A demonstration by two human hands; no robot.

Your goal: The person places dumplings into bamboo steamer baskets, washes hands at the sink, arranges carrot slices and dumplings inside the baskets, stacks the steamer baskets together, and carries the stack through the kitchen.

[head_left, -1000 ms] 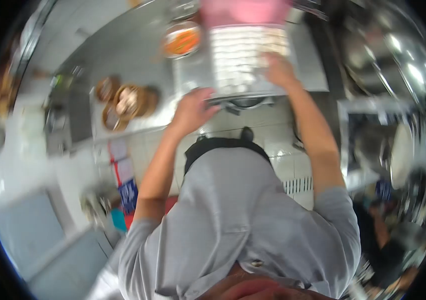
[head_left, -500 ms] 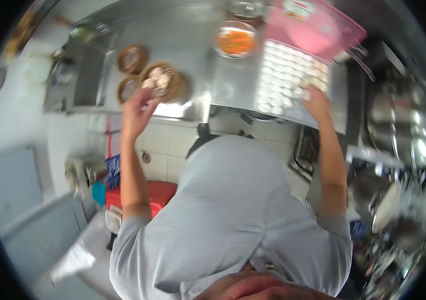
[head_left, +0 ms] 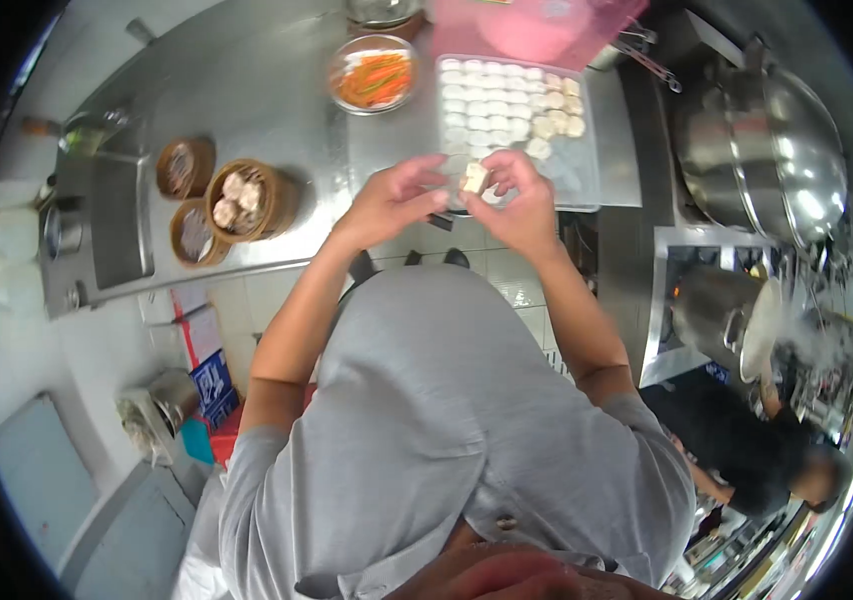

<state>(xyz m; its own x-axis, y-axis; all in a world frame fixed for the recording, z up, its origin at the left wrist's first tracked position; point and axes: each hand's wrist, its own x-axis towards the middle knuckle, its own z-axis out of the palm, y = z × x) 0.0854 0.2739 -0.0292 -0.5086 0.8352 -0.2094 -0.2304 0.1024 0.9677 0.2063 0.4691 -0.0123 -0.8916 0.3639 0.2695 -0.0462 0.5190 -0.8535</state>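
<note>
Between the thumb and fingers of my right hand (head_left: 525, 205) is a small pale dumpling (head_left: 476, 178), held up over the counter's front edge. My left hand (head_left: 394, 203) faces it from the left, fingers apart, with nothing visibly gripped. Just beyond my hands lies a tray (head_left: 595, 165) with rows of small round dumplings (head_left: 492, 108), mostly white and some yellowish at the right. To the left, a bamboo steamer (head_left: 282, 205) contains several pinkish-white dumplings (head_left: 239, 195). Two smaller bamboo steamers (head_left: 205, 160) (head_left: 187, 255) stand beside it.
A bowl of orange strips (head_left: 375, 78) sits behind my left hand. A pink container (head_left: 517, 30) borders the tray's far side. Right are a large metal vessel (head_left: 762, 150) and a steaming pot (head_left: 712, 305). A person in dark clothing (head_left: 737, 435) is at lower right; a sink (head_left: 122, 220) is far left.
My left hand has left the bamboo steamer and come across to my right hand. My right hand has lifted a dumpling off the tray. The view has shifted, and another person now shows.
</note>
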